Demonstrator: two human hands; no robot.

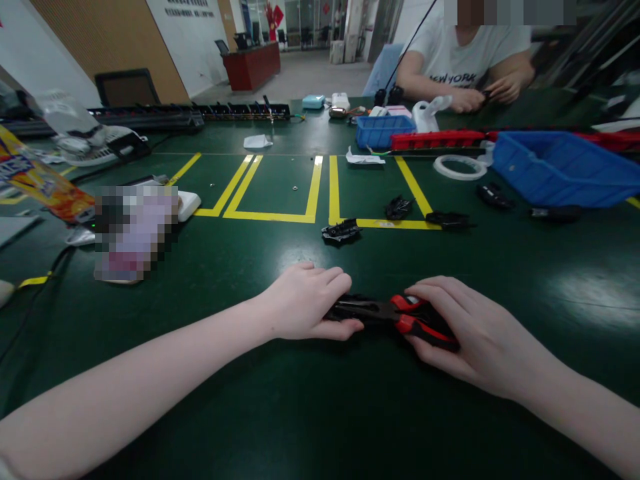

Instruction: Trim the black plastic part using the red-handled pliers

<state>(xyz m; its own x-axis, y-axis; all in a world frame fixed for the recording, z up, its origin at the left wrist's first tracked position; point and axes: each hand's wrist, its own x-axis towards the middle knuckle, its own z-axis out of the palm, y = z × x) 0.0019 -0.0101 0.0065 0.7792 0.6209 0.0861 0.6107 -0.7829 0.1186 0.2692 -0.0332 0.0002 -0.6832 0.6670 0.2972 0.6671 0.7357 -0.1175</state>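
Note:
My right hand (480, 333) is wrapped around the red-and-black handles of a pair of pliers (425, 328), which point left, low over the green tabletop. The dark jaws of the pliers reach to a black plastic part (350, 307). My left hand (310, 303) closes on that part, thumb below and fingers above, hiding much of it. Whether the jaws grip the part cannot be made out. Just beyond my hands lie a black plastic piece (342, 231) and another black piece (399, 207).
Further right are more black pieces (450, 220), a blue bin (560, 167) and a roll of white tape (460, 167). Yellow tape (270, 217) marks rectangles on the table. A phone (140, 233) lies left. Across the table, a person (465, 63) handles something small and dark.

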